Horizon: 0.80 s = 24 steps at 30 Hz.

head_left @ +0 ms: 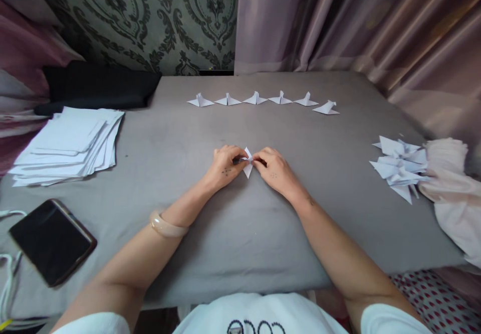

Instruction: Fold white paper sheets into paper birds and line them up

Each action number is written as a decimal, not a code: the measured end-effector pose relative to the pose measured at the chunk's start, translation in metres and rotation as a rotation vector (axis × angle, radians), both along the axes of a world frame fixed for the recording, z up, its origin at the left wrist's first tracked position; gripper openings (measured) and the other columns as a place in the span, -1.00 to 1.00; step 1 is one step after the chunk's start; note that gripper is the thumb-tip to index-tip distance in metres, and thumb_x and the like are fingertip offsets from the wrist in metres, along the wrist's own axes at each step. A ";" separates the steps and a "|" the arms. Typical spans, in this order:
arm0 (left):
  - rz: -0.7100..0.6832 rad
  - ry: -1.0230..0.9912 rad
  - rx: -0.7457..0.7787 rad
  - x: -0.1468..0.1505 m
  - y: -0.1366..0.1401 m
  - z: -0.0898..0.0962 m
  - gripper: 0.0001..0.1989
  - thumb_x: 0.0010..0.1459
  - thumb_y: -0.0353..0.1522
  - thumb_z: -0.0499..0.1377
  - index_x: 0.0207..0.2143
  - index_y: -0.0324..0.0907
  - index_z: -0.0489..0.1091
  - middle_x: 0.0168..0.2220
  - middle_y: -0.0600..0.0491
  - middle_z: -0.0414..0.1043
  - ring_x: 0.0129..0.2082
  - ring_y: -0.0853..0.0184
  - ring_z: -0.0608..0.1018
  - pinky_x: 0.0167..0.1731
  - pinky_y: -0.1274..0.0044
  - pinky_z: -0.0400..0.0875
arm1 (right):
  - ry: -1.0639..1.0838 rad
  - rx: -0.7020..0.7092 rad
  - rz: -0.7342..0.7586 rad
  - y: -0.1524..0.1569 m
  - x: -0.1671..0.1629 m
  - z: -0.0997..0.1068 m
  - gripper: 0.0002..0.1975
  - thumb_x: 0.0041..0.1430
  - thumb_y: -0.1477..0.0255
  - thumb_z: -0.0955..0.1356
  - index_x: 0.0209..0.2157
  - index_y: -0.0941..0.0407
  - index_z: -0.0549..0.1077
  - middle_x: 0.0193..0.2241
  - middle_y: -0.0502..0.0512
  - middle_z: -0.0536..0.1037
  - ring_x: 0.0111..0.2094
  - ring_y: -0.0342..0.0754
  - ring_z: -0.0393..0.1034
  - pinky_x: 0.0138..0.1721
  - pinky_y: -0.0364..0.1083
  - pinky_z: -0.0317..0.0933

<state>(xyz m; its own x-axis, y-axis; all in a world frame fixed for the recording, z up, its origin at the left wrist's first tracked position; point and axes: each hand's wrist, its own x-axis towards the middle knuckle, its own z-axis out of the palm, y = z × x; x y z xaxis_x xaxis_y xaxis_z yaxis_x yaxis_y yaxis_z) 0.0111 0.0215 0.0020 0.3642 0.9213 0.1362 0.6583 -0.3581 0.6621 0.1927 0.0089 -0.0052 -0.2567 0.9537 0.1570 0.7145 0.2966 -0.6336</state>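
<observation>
A small white folded paper bird (247, 170) is held between my two hands over the middle of the grey cloth, its pointed ends showing above and below the fingers. My left hand (228, 164) pinches it from the left side. From the right, the fingertips of my right hand (275, 167) are closed on it too. The fingers hide the bird's centre. Farther back, several finished-looking paper birds stand in a row, among them one bird (255, 98) straight ahead and a slightly offset bird (326, 108) at the right end.
A stack of white paper sheets (71, 138) lies at the left, in front of a folded black cloth (101, 86). Nearer me are a dark tablet-like device (52, 241) and white cables (9, 279). At the right, a pile of folded paper birds (400, 166) touches a pale pink cloth (451, 183).
</observation>
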 end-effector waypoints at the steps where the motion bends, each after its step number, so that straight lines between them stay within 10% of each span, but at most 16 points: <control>1: 0.002 0.002 -0.009 0.001 0.001 0.000 -0.94 0.16 -0.37 0.20 -0.31 -0.14 0.47 -0.33 0.06 0.52 -0.26 0.28 0.48 -0.16 0.39 0.20 | 0.019 -0.004 -0.018 -0.001 0.000 -0.001 -0.91 0.19 0.49 0.32 -0.28 0.08 0.48 -0.31 0.06 0.49 -0.23 -0.05 0.36 -0.16 -0.07 0.21; 24: -0.020 0.034 0.054 0.003 0.004 -0.007 -0.86 0.21 -0.35 0.17 -0.30 -0.07 0.55 -0.30 0.08 0.58 -0.24 0.27 0.50 -0.10 0.32 0.08 | 0.192 -0.129 -0.218 -0.003 -0.016 0.011 -0.77 0.13 0.30 0.30 -0.46 0.10 0.53 -0.46 0.04 0.59 -0.40 -0.08 0.44 -0.31 -0.09 0.23</control>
